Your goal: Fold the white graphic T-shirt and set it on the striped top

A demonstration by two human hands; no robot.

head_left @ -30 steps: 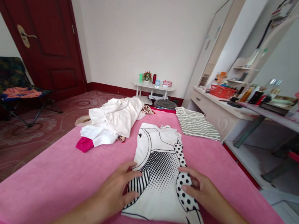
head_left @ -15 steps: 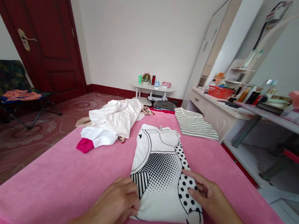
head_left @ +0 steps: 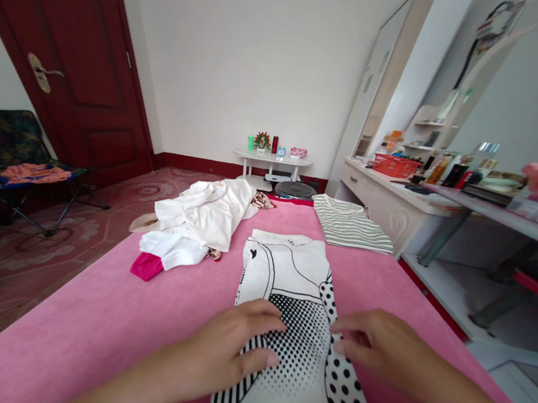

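A folded white garment with a black dotted and striped print (head_left: 287, 293) lies lengthwise on the pink bed cover (head_left: 115, 319) in front of me. My left hand (head_left: 231, 355) rests flat on its left half, fingers stretched over the striped and dotted part. My right hand (head_left: 376, 347) lies on the garment's right edge by the polka-dot strip, fingers loosely curved and pressing down. Neither hand grips anything.
A heap of white clothes with a magenta piece (head_left: 196, 222) lies further up the bed. A folded striped top (head_left: 351, 229) sits at the bed's right edge. A cluttered dressing table (head_left: 398, 189), a small white table (head_left: 275, 160), a folding chair (head_left: 6, 167) and a red door (head_left: 79, 81) stand around.
Both hands slid forward over the garment, the left from its left edge onto the print. The garment now lies longer and closer to me, its near end past the frame's bottom.
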